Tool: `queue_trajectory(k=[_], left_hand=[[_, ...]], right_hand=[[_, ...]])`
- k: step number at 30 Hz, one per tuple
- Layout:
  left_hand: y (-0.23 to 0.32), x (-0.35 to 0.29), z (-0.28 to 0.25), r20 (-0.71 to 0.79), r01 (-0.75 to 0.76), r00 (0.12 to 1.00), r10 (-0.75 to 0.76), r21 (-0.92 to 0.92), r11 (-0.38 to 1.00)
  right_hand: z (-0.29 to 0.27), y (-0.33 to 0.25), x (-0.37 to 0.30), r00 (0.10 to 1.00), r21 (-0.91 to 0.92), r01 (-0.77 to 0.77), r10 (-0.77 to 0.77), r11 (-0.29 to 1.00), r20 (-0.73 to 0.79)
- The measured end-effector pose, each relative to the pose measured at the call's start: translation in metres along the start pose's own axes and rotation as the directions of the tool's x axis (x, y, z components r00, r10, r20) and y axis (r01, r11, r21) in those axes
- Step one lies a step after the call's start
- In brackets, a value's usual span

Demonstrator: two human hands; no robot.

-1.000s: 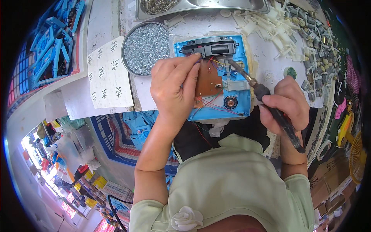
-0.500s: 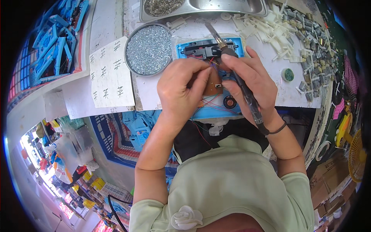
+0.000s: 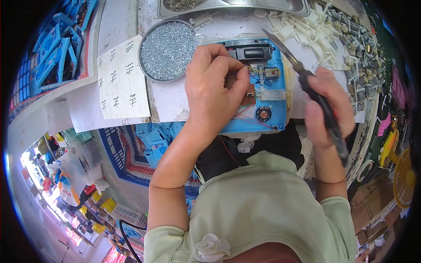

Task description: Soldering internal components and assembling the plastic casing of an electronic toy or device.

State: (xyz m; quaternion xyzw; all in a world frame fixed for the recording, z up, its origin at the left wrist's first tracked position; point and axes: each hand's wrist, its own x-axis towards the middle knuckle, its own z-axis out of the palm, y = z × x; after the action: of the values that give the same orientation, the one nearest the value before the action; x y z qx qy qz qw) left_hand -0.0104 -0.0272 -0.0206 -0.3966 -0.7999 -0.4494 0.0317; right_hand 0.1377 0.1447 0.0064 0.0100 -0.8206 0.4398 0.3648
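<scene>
A light-blue plastic housing [image 3: 274, 120] lies on the table in front of me. It carries a black part [image 3: 255, 53], a small motor [image 3: 271, 72], a round speaker [image 3: 263, 114], red and blue wires and a brown circuit board [image 3: 249, 100]. My left hand [image 3: 215, 83] is over the housing's left side, thumb and forefinger pinched on a thin wire; the fingers hide much of the board. My right hand [image 3: 329, 103], slightly blurred, is right of the housing and grips a soldering iron [image 3: 316, 92] by its black handle. The iron's metal tip points up and left, away from the housing.
Left of the housing stands a round tin [image 3: 167, 51] of small metal screws beside a paper sheet [image 3: 125, 83] with handwriting. White plastic parts [image 3: 302, 33] and small motors [image 3: 357, 57] are heaped at the right. A metal tray [image 3: 237, 8] stands behind; blue housings fill a crate [image 3: 57, 52].
My right hand has drawn the soldering iron right, away from the housing, uncovering the motor and black part. My left hand has shifted slightly right and stays pinched.
</scene>
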Motion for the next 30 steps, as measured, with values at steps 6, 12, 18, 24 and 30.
queue_trajectory(k=[6,12,18,24,30], left_hand=[[-0.001,0.001,0.001,-0.025,-0.011,1.0,0.011,0.013,1.0],[-0.002,0.001,0.002,-0.02,-0.019,1.0,0.019,0.003,1.0],[-0.001,0.0,0.001,-0.012,0.0,1.0,0.0,0.004,1.0],[-0.001,0.001,0.001,-0.01,-0.014,1.0,0.014,0.008,1.0],[-0.002,0.0,0.001,-0.015,-0.029,0.999,0.029,0.022,0.999]], right_hand=[[-0.015,0.003,-0.009,0.994,0.165,-0.107,0.104,0.98,0.026],[-0.005,0.009,0.0,0.986,0.051,-0.115,0.108,0.992,0.127],[-0.001,0.008,0.002,0.981,0.036,-0.131,0.125,0.991,0.147],[0.001,0.012,0.001,0.988,0.038,-0.095,0.089,0.995,0.125],[0.001,0.012,0.001,0.989,0.046,-0.085,0.079,0.995,0.126]])
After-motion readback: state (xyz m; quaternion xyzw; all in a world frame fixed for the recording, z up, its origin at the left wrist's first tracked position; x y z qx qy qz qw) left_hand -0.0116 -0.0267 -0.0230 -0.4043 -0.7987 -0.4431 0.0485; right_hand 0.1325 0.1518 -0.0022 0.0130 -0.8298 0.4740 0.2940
